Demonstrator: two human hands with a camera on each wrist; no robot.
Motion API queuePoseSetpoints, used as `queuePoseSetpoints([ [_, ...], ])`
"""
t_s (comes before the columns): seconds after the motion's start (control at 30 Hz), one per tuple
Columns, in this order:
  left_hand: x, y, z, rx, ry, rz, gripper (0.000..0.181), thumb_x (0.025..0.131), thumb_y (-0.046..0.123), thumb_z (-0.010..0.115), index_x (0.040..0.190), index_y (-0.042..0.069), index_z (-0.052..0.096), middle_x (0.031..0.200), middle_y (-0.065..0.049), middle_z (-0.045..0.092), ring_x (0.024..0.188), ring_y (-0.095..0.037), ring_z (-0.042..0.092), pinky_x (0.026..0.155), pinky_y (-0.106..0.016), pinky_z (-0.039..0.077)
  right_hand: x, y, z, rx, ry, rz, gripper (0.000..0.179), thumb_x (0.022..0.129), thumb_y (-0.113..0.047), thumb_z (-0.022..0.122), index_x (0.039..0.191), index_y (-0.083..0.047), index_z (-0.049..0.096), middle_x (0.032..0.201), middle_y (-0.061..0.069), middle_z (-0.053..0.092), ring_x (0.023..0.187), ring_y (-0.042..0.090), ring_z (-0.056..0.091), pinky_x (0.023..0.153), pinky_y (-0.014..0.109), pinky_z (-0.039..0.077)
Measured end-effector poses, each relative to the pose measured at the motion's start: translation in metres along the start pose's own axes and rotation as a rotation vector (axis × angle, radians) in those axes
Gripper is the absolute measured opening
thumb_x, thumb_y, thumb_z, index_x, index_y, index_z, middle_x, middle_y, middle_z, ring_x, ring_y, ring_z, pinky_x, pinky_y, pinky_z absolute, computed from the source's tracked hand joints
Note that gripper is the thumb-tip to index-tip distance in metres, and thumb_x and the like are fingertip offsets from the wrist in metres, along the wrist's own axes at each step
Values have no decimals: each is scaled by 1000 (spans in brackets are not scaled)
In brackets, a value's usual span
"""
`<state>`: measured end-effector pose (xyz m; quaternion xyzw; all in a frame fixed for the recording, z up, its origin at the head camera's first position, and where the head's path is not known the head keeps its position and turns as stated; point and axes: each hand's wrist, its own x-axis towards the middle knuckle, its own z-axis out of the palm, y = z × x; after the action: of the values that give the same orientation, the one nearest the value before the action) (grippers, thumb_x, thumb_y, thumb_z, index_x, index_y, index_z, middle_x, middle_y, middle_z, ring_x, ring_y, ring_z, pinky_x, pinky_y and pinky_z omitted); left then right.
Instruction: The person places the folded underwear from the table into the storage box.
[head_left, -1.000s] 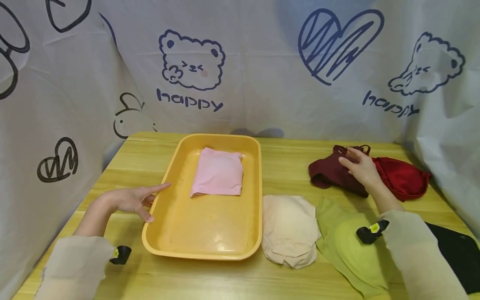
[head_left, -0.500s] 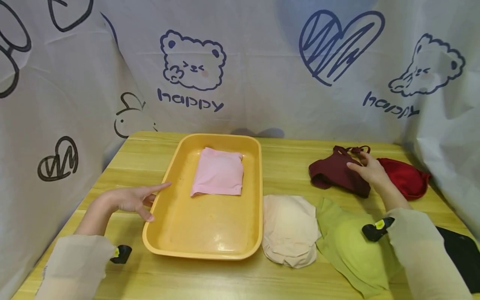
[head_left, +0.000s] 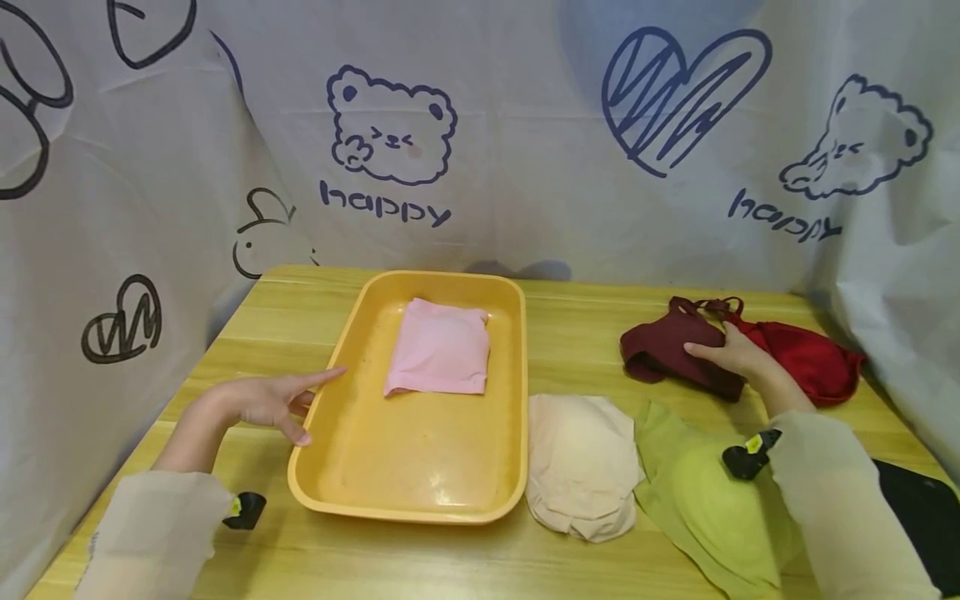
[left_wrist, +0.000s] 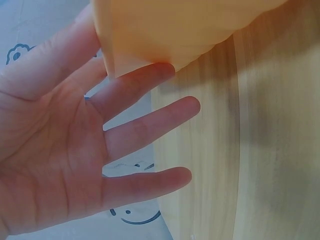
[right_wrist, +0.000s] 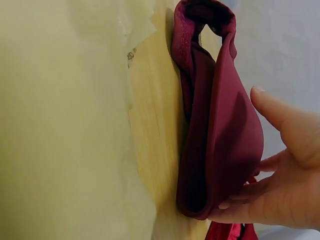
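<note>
I have the right grip (head_left: pixel 742 354) at the maroon bra (head_left: pixel 667 352), fingertips against the cloth and thumb spread away from them; it looks released rather than clenched, though I cannot tell whether the thumb touches; the bra lies folded at the back right of the desk (head_left: pixel 405 575), beside a red garment (head_left: pixel 813 362); my left grip (head_left: pixel 266 400) is released too, fingers straight and apart at the left rim of the yellow tray (head_left: pixel 408 517), index finger reaching over it; inside, toward the far end, I see a pink garment (head_left: pixel 438 350); just right of the tray lies a beige garment (head_left: pixel 581 467), then a yellow-green bra (head_left: pixel 720 500); a black item (head_left: pixel 918 517) shows beyond my right sleeve (head_left: pixel 840 492).
</note>
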<state>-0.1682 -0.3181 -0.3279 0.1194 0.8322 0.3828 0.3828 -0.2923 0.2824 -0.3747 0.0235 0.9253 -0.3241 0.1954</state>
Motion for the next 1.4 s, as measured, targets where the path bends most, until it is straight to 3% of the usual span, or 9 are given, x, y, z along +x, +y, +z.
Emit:
queuePoseSetpoints([
  [0.23,0,2,1,-11,-10,9,107,72,16,76,147,7,-1,144,-36,7,127,-53,21,100,-54,31,-2,3,0,-12,-44,46,101,89,-39,50,131,19,-22,137,43,-12,128,55,-1,104,59,13],
  [0.7,-1,2,1,-46,-19,16,109,72,13,76,146,7,-2,144,-36,10,128,-52,22,99,-52,34,2,5,-4,74,-61,106,109,87,-31,56,126,12,-35,136,38,-25,129,51,-13,105,58,7],
  [1.07,-2,4,1,-23,-12,-6,108,72,15,76,146,7,-2,143,-36,8,128,-52,22,99,-54,32,2,7,0,104,22,-51,102,86,-27,59,138,5,-22,141,38,-12,130,53,-1,103,61,12],
  [1.4,-2,4,0,-31,-14,-4,109,72,15,76,146,7,-2,144,-36,6,128,-53,20,100,-54,31,3,10,2,167,81,-122,90,88,-29,59,145,-5,-6,143,36,5,126,51,18,101,60,22],
])
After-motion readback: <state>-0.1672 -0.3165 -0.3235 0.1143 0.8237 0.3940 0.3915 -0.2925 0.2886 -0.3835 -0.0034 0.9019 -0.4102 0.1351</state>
